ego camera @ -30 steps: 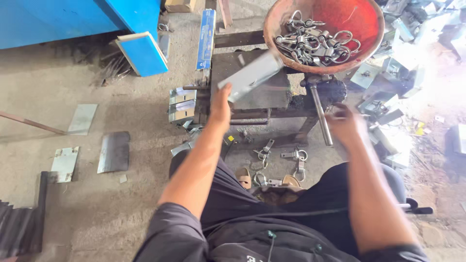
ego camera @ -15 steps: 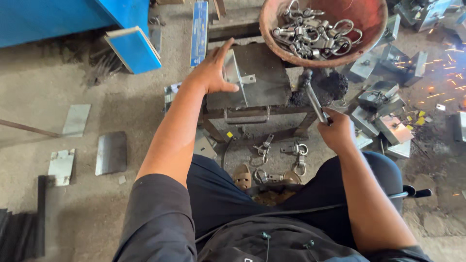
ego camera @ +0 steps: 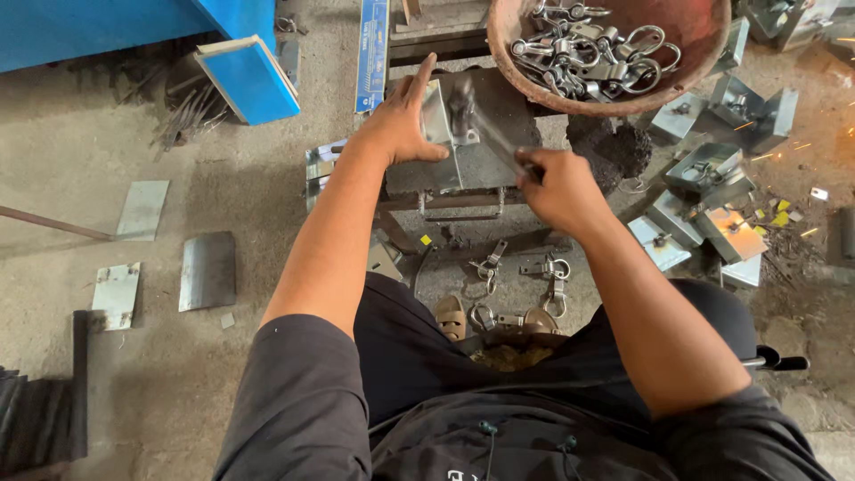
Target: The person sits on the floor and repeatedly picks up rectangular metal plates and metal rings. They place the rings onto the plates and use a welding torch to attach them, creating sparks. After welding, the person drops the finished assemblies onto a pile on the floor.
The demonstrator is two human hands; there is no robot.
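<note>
We see the rusty bowl cut off by the top edge. The tool in our right hand is motion-blurred, its head unreadable. Our left hand hides part of the bent metal bracket.

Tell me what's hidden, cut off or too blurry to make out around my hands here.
Head view only:
- Rod-like tool in the right hand: motion-blurred, its kind unclear.
- Folded metal bracket: partly covered by the left hand.
- Red bowl of metal rings: cut off by the top edge.
- Feet and sandal: partly hidden by the legs.
</note>
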